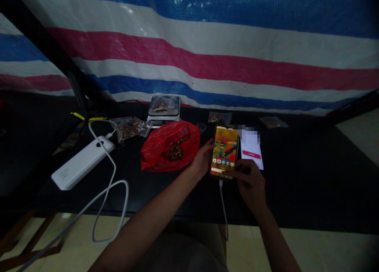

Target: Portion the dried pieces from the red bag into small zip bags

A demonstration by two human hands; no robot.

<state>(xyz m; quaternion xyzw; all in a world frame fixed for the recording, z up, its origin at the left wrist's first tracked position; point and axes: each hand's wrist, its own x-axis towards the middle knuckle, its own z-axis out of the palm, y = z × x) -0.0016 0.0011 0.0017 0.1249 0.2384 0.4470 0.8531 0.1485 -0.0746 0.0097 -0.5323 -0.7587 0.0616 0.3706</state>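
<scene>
Phone: the lit phone (224, 147) is over the table (310, 181), between my hands, a charging cable (224, 212) running from its lower end.
My left hand (203, 160): the fingers clasp the phone's left edge, thumb over the rim.
My right hand (251, 182): fingers bent at the lower right corner, one reaching across the bottom of the screen; I cannot tell whether they grip.
Second screen: a bright screen (251, 145), partly blurred out, lies just beyond the phone's right side.
Red bag: left of my left hand, the red bag (154, 151) gapes over brown bits (175, 150).
</scene>
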